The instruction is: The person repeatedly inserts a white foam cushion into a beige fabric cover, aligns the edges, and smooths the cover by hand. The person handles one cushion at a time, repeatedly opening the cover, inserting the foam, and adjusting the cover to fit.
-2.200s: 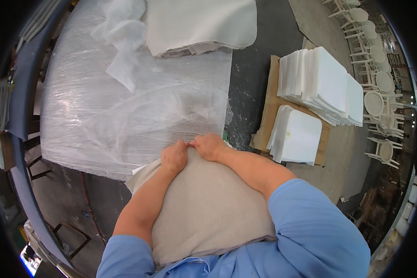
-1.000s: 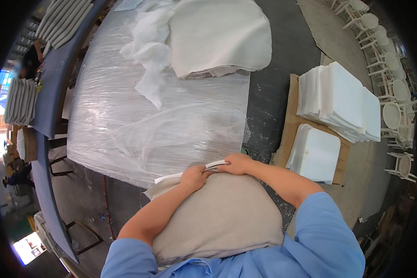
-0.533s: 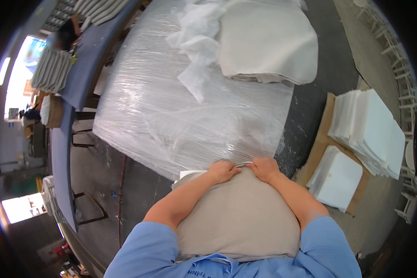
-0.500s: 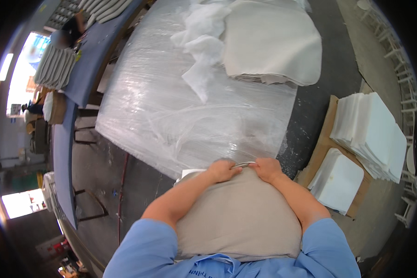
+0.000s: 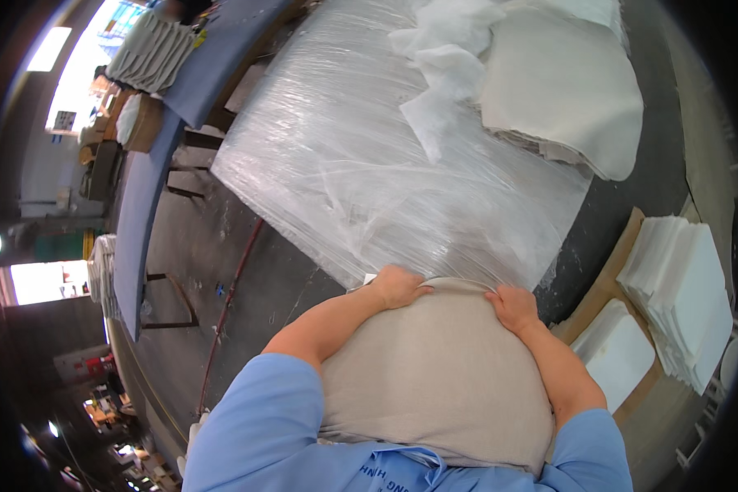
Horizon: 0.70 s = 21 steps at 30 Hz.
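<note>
A beige fabric-covered cushion [image 5: 435, 369] lies between my forearms, its near side against my blue shirt. My left hand [image 5: 398, 287] is closed on the left part of its far edge, thumb pointing inward. On the right part of that edge my right hand [image 5: 515, 307] is closed too, its fingertips partly hidden. Between the hands the cushion's edge shows as a thin, slightly curved rim. Just beyond it is the near end of a table wrapped in clear plastic film [image 5: 328, 197]. A small white piece [image 5: 369, 280] sticks out beside my left hand.
Beige fabric pieces [image 5: 562, 90] lie stacked on the table's far right, beside crumpled white wadding [image 5: 447, 74]. Stacks of white sheets [image 5: 672, 287] stand on brown cardboard at the right. A long blue-topped table [image 5: 143, 221] runs along the left, with grey cushions [image 5: 152, 53] on it.
My hands have moved apart along the cushion's far edge, the right one going further right. The edge between them is stretched wider. The whole view has turned, shifting the surroundings.
</note>
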Available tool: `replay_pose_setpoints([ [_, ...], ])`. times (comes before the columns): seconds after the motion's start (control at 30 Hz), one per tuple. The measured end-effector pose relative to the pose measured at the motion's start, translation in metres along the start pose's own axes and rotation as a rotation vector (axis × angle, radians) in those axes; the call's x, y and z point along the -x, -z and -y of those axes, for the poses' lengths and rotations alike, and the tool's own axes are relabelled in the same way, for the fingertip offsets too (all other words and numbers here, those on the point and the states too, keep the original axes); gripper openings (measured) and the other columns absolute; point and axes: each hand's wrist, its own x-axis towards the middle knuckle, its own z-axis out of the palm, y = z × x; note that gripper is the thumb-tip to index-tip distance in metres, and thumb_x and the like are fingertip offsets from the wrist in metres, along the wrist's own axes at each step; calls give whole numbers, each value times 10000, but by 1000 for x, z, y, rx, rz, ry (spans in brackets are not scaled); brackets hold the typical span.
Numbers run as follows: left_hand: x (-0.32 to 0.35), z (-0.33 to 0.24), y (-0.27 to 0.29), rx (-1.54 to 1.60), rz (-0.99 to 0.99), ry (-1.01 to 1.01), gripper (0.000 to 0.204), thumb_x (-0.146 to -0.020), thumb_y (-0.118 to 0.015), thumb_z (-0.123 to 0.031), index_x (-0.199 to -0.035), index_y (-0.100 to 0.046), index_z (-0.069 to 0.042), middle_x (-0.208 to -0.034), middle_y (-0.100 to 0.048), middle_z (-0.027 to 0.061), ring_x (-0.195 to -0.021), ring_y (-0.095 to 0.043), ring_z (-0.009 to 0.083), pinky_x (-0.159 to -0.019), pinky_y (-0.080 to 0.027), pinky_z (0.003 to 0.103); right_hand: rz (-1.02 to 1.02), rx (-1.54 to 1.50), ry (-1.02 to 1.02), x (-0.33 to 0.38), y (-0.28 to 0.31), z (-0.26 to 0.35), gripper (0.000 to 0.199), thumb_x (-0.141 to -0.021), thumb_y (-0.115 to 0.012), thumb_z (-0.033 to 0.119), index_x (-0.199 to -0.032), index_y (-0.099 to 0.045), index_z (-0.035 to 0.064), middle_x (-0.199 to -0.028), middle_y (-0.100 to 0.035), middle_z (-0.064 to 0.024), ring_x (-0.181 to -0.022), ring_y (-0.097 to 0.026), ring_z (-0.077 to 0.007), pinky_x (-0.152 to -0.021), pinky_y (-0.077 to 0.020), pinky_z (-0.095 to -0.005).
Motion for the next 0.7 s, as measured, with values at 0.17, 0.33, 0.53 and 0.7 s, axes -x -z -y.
replay_pose_setpoints([
  [0.17, 39, 30, 25, -79, -446, -1, 432, -986, -543, -481, -1134, -667, -95, -945, -684, 157, -960, -655, 342, -822, -512, 442, -48, 9, 5, -2, -3, 1, 421, -939, -607, 434, -771, -613, 48, -786, -656, -201, -778, -633, -432, -669, -471, -515],
  [0.33, 152, 44, 92, 669, -92, 386, 405, -1016, -526, -410, -1190, -707, -93, -1210, -668, 113, -1164, -601, 251, -1007, -449, 380, -318, -123, -31, 14, 10, -14, 266, -883, -708, 302, -877, -626, 50, -821, -628, -154, -786, -611, -354, -715, -478, -440],
  [0.53, 285, -26, 18, 1696, -524, 103, 498, -1045, -488, -466, -1240, -679, -50, -1474, -507, 112, -1385, -448, 264, -1164, -338, 409, -62, -1006, -529, 80, 36, -37, 157, -950, -686, 198, -990, -687, 46, -765, -546, 65, -669, -457, -63, -596, -392, -240],
  [0.7, 227, -93, -27, 2167, -1329, -110, 533, -1081, -329, -504, -1190, -629, -78, -1482, -456, 94, -1344, -457, 261, -1142, -361, 430, 164, -1174, -584, 93, 40, -62, 419, -1011, -622, 353, -1206, -653, -16, -1082, -686, -79, -1011, -615, -162, -948, -466, -283],
])
